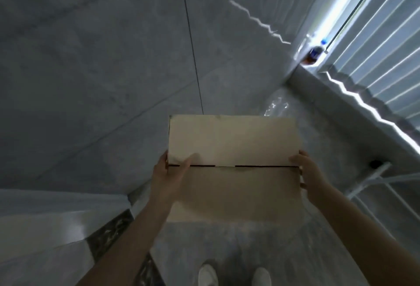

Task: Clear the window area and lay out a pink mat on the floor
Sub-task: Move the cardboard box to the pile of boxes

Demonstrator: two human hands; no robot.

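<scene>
A closed brown cardboard box (pixel 234 149) is held in front of me above the grey floor, its top flaps meeting along a dark seam. My left hand (pixel 170 167) grips the box's left side, thumb lying across the top flap. Fingers of my right hand (pixel 303 169) wrap round the box's right edge. No pink mat is in view.
A window with vertical blinds (pixel 375 63) runs along the right, above a low ledge (pixel 318 95). A dark soda bottle (pixel 314 55) stands on the sill corner. Crumpled clear plastic (pixel 276 105) lies beyond the box. A white metal rack (pixel 372 179) is at right; a patterned step edge (pixel 109 235) at lower left.
</scene>
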